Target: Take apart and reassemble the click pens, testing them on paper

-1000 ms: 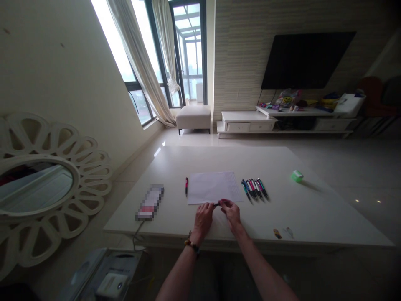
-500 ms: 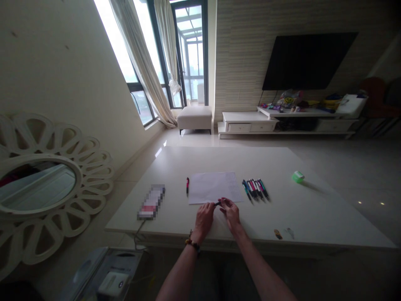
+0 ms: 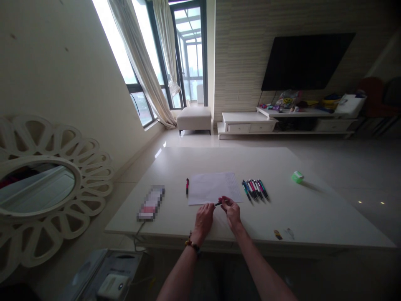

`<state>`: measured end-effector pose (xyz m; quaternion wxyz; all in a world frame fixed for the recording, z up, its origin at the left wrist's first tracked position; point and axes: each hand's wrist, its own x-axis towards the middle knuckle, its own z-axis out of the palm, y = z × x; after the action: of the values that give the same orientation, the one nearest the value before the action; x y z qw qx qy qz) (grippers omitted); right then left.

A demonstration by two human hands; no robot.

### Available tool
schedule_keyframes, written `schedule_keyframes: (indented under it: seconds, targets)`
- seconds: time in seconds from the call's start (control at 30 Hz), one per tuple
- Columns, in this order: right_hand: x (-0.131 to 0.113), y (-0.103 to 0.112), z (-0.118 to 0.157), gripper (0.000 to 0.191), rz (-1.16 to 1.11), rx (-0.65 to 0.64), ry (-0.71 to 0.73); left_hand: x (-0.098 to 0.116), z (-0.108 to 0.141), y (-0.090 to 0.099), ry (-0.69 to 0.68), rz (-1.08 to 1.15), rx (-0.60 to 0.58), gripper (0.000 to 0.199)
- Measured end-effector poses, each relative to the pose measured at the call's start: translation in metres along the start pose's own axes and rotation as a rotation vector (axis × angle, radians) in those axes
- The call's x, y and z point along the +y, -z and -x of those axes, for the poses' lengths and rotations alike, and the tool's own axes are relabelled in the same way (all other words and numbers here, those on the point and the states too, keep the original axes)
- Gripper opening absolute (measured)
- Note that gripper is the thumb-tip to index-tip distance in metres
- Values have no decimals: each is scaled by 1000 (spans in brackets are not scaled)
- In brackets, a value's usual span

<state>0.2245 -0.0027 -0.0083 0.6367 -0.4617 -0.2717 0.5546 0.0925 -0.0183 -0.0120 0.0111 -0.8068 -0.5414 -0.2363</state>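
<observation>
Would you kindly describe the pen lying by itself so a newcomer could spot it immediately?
On the white table, find the white paper. Just beyond its left edge lies a red-and-black pen. It lies alone, unlike the clustered pens on the paper's right.

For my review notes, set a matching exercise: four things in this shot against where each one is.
1. Dark slim object
2. Red-and-black pen
3. Row of pens
4. Green item

A. Just right of the white paper
B. Between the left hand and right hand
C. Farthest right of the four
D. Left of the paper

Pairs: 1-B, 2-D, 3-A, 4-C
</observation>
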Motion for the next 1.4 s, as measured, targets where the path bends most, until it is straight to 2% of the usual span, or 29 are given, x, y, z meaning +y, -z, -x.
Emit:
schedule_keyframes:
  seconds: [0.23,0.4,0.57,0.67,0.8,0.9,1.0,1.1,1.23,1.3,1.4]
  targets:
    - [-14,0,1,42,45,-24,21,0,-1,2,-7,-34,-14,14]
    - [-19,4,-13,43,69,50,86,-1,0,0,-4,-21,32,16]
    - [-44,24,-36,48,114,149,185,-1,0,-1,-4,-13,55,16]
    - [-52,41,-40,47,365,162,255,-2,-1,-2,7,-12,45,17]
    - [-39,55,-30,29,767,31,302,-3,-1,-5,7,-6,36,18]
    - [-24,56,-21,23,935,2,331,-4,-1,-5,9,1,40,17]
    - [-16,57,-18,29,1030,36,360,-4,-1,-3,10,4,39,17]
    - [-15,59,-15,28,1021,66,394,-3,-2,-2,12,2,44,18]
    - [-16,55,-2,27,889,90,476,-3,-2,-2,6,9,62,17]
    - [-15,45,6,32,803,37,469,-3,-2,-2,1,17,63,17]
    - [-9,22,14,39,657,-103,351,-3,-2,-2,-6,28,46,17]
